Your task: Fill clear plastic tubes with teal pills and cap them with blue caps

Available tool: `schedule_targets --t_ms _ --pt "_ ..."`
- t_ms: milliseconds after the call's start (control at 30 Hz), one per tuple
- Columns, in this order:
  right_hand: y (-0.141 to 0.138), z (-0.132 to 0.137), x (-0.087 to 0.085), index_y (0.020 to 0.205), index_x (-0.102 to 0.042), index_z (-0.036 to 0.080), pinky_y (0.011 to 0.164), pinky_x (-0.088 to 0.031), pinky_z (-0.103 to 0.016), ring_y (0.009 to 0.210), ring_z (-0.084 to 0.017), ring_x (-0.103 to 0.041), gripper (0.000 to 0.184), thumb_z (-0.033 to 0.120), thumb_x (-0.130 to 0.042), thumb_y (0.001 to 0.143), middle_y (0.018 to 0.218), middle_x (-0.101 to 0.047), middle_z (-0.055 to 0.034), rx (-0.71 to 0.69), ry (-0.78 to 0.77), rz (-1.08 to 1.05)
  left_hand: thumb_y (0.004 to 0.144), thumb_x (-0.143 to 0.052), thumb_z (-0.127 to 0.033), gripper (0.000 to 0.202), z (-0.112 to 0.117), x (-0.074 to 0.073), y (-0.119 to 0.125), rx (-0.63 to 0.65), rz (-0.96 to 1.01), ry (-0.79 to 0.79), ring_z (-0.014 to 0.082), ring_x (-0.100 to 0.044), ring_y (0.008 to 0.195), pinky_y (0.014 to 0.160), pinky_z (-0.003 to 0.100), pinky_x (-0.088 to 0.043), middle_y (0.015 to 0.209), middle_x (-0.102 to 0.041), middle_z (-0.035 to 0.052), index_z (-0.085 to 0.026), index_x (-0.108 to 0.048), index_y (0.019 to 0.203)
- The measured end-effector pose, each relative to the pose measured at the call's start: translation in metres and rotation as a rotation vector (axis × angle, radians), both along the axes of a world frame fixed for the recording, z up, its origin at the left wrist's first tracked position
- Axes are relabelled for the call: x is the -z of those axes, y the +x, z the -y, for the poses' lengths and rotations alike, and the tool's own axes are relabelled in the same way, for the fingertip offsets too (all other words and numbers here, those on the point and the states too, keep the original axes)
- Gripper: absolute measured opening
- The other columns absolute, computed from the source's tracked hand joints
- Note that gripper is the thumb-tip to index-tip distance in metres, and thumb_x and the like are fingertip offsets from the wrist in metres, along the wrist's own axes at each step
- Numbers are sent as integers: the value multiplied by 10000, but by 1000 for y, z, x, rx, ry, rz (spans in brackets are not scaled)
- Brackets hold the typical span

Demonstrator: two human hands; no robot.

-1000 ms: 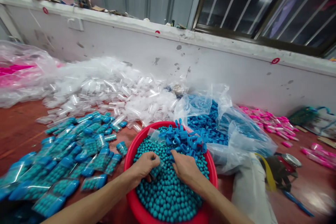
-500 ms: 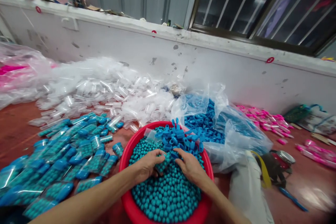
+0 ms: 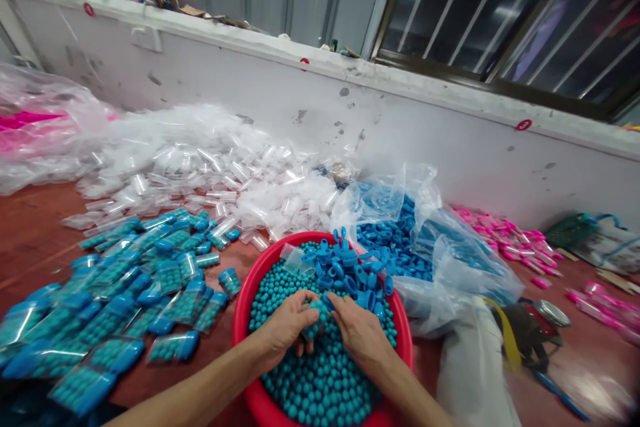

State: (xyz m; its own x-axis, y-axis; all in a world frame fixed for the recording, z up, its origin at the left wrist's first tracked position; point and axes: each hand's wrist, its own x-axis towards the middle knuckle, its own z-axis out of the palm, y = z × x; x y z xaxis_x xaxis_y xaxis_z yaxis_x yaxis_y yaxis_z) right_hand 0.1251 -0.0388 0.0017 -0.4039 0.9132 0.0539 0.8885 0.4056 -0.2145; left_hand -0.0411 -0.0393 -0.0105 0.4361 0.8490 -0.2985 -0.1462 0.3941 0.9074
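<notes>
Over a red tub [image 3: 244,293] full of teal beads [image 3: 320,383], my two hands meet. My left hand [image 3: 287,325] is closed around a small clear container [image 3: 314,315] packed with teal beads. My right hand [image 3: 359,327] has its fingertips on a blue cap [image 3: 329,303] at the container's open end; the fingers partly hide it. Loose blue caps [image 3: 345,267] lie heaped on the beads at the tub's back. An empty clear container [image 3: 295,257] rests on the beads behind my left hand.
Filled, capped containers [image 3: 120,307] cover the floor at left. Empty clear containers [image 3: 200,160] are piled along the wall. A plastic bag [image 3: 450,260] of blue caps stands behind the tub at right. Pink pieces [image 3: 507,237] and a white sack [image 3: 465,360] lie farther right.
My right hand has moved in against the container in my left hand, bringing the blue cap to its end. The view has shifted slightly.
</notes>
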Motion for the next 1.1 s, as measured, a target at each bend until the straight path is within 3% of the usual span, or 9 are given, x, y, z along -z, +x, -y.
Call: schedule_targets --t_ms 100,200,333,467,700,867,1100 --pt "3 -2 -4 1197 -506 184 845 -443 -285 976 -177 -575 378 180 -298 882 1058 -619 -75 46 -6 -266 642 -566 -462 461 1 -2 -1 5 -33 -31 50 -465 333 267 133 -235 648 -547 -41 -177 -382 954" --pt "5 0 -13 1192 -516 217 891 -422 -290 1028 -167 -554 361 213 -353 870 1132 -601 -37 -6 -47 -447 646 -560 -469 423 1 -6 -2 5 -34 -20 51 -475 352 276 134 -256 669 -545 -37 -183 -406 917" --pt "11 3 -23 1109 -587 244 853 -448 -318 966 -191 -590 315 232 -428 837 1061 -643 -22 25 -133 -472 681 -529 -420 360 0 -7 -3 -9 -61 38 50 -472 364 283 131 -261 682 -542 -34 -183 -424 930" --pt "14 1 -21 1068 -610 223 846 -443 -335 931 -200 -593 289 250 -459 823 1025 -653 -41 127 -104 -484 694 -510 -361 316 0 -7 -3 5 -109 81 41 -449 358 280 129 -246 682 -532 -39 -182 -427 941" --pt "8 3 -22 911 -666 205 755 -448 -284 796 -173 -587 210 187 -495 791 825 -664 -31 -42 -101 -494 670 -546 -430 389 2 -4 -4 -1 -55 76 34 -423 340 295 141 -252 646 -527 -43 -168 -436 934" --pt "13 4 -31 922 -666 216 717 -455 -265 769 -172 -598 220 230 -481 804 809 -668 -7 66 -228 -633 669 -560 -456 447 0 -1 -5 -23 -14 50 46 -456 363 303 138 -263 639 -531 -40 -169 -429 987" --pt "-11 6 -19 850 -697 216 653 -448 -233 706 -165 -594 190 238 -520 785 746 -673 8 154 -234 -850 684 -577 -482 576 2 2 -2 -1 23 105 53 -471 374 318 154 -276 659 -538 -33 -172 -410 1140"
